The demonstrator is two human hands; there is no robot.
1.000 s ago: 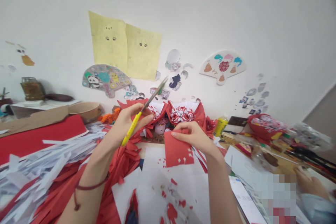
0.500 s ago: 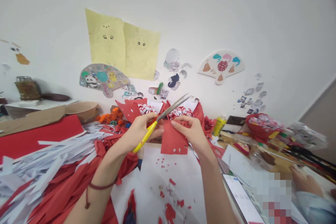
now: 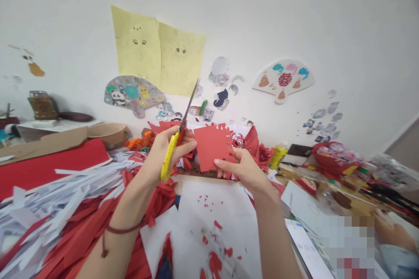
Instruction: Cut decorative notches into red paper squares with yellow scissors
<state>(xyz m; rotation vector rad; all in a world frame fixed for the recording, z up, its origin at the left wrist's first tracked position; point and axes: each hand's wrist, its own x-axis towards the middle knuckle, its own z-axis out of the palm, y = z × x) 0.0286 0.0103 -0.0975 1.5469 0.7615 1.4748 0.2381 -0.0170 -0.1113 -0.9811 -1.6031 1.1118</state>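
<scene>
A pair of yellow-handled scissors (image 3: pixel 168 157) rests in my left hand (image 3: pixel 159 152), its blades pointing up. The thumb tip of that hand meets the left edge of a red paper piece (image 3: pixel 212 144); whether it pinches the paper I cannot tell. My right hand (image 3: pixel 244 168) grips the lower right corner of this piece between thumb and fingers. Small notches run along the paper's top and right edges. Below both hands lies a white sheet (image 3: pixel 225 202) scattered with red paper scraps (image 3: pixel 215 263).
Red strips (image 3: pixel 88 226) and white strips (image 3: pixel 68 196) heap up at the left. A phone (image 3: pixel 306 246) lies at the right, near another person's hand (image 3: pixel 393 231). Behind stand a yellow bottle (image 3: pixel 277 157) and a red container of curled paper (image 3: pixel 338 157).
The red paper has been raised and turned, so its notched edge now faces up and right. The scissors have swung more upright, and the view has shifted slightly.
</scene>
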